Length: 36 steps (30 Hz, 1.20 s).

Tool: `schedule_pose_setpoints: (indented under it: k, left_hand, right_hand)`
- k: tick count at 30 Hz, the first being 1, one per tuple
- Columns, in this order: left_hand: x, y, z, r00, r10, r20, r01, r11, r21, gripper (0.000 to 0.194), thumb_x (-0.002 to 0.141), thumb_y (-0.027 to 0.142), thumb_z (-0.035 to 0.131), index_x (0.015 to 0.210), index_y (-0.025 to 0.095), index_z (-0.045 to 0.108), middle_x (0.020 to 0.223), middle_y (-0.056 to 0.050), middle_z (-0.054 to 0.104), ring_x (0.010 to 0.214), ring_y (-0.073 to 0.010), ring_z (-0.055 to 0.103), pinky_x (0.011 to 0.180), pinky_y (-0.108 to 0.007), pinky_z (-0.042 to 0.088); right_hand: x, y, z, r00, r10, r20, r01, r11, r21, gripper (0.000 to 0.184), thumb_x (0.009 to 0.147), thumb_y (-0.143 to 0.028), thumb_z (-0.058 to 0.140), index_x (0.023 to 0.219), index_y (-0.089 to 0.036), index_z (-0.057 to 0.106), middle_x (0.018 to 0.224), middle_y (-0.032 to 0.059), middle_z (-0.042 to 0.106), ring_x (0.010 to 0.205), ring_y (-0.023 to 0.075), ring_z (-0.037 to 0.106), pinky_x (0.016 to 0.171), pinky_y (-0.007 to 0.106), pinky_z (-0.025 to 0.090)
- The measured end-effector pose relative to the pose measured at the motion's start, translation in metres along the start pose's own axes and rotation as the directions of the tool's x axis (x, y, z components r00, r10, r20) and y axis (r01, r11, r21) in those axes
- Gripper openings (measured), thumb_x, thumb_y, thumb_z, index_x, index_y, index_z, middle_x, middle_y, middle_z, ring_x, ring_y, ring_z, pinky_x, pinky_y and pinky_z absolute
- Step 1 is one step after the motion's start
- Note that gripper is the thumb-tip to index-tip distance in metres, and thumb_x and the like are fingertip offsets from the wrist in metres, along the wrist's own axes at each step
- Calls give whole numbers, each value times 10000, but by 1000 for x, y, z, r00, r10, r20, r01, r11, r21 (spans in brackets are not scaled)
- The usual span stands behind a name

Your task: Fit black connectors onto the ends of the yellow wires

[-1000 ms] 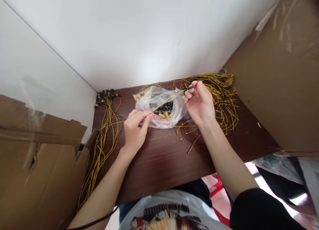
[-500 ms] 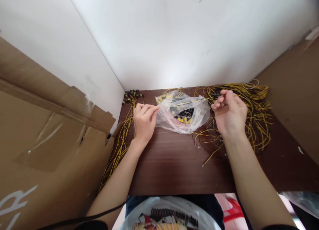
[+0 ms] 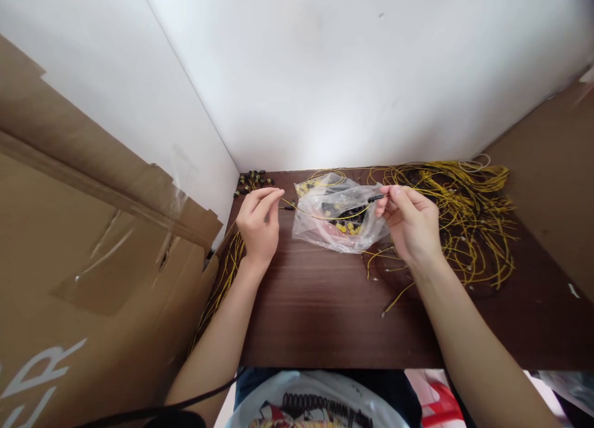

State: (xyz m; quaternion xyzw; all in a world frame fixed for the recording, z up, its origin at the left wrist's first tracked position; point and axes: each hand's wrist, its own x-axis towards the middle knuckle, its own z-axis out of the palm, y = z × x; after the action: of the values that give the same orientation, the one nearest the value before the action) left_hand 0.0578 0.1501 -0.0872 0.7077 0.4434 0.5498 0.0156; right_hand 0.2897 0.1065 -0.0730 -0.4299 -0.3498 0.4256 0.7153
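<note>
A thin yellow-and-black wire (image 3: 331, 218) sags between my two hands above a clear plastic bag (image 3: 315, 235). My left hand (image 3: 260, 221) pinches one stretch of it between thumb and fingertips. At the other side my right hand (image 3: 414, 221) is closed on the wire beside a small black sleeve (image 3: 375, 198), which sticks out to the left of the fingertips. Close to my left fingers shows another small black piece (image 3: 288, 208); whether it is on the same wire I cannot tell. Inside the bag are black pieces and yellow caps (image 3: 346, 229).
A tangled pile of yellow wires (image 3: 464, 224) covers the right of the brown table (image 3: 325, 316). More wires with black-and-yellow ends (image 3: 253, 179) lie at the back left. Cardboard (image 3: 116, 261) and white walls (image 3: 325, 75) enclose the table. A white plastic bag (image 3: 273, 388) hangs below its front edge.
The wire was taut and now hangs slack. My right hand has come left and a little down, nearer my left hand. The black sleeve now shows past its fingertips.
</note>
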Motion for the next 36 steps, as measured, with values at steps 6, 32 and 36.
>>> schedule_pose_setpoints:
  k: [6, 32, 36]
  left_hand:
    - [-6, 3, 4, 998, 39, 51, -39, 999, 2, 190, 867, 169, 509, 946, 186, 681, 905, -53, 659, 862, -143, 593, 778, -288, 479]
    - [-33, 22, -77, 868, -363, 339, 50, 742, 668, 374, 803, 110, 486, 1166, 149, 569, 1068, -142, 584, 963, -287, 569, 826, -441, 495]
    - [-36, 22, -80, 872, -366, 325, 66, 746, 663, 352, 808, 108, 453, 1124, 167, 597, 942, -101, 605, 862, -245, 583, 777, -388, 499]
  right_hand:
    - [-1, 2, 0, 1000, 18, 18, -17, 999, -45, 175, 729, -349, 698, 713, -177, 670, 712, 7, 622, 548, 75, 535, 525, 222, 472]
    - [-17, 10, 14, 977, 122, 178, -99, 987, -129, 244, 764, -363, 662, 862, -142, 696, 761, 70, 710, 641, 150, 669, 598, 275, 548]
    - [-16, 10, 15, 980, 111, 168, -100, 992, -70, 226, 766, -357, 660, 850, -150, 695, 757, 61, 705, 620, 136, 653, 596, 276, 543]
